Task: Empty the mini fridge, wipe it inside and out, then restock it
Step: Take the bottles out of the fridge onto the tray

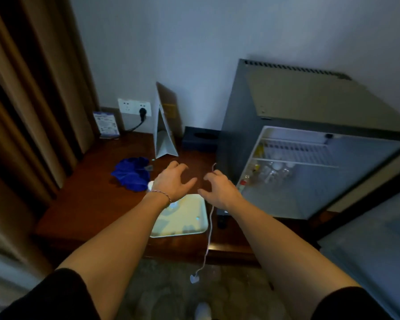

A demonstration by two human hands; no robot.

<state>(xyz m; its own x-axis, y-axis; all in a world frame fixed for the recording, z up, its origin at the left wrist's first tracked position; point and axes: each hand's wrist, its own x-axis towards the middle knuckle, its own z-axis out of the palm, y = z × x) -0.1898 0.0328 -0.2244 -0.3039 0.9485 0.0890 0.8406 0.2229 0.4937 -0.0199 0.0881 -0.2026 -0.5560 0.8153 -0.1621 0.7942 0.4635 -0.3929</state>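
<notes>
Mini fridge (293, 107) upright, open front toward the person

I see bare counter (83, 204) between the blue cloth (132, 173) on the left and the mini fridge (286, 125) on the right. The pale tray (189, 225) fills the near middle, a folded card (165, 125) blocks the far middle, and the fridge cavity stands open, bottles (273, 172) crowding its far-left corner.
</notes>
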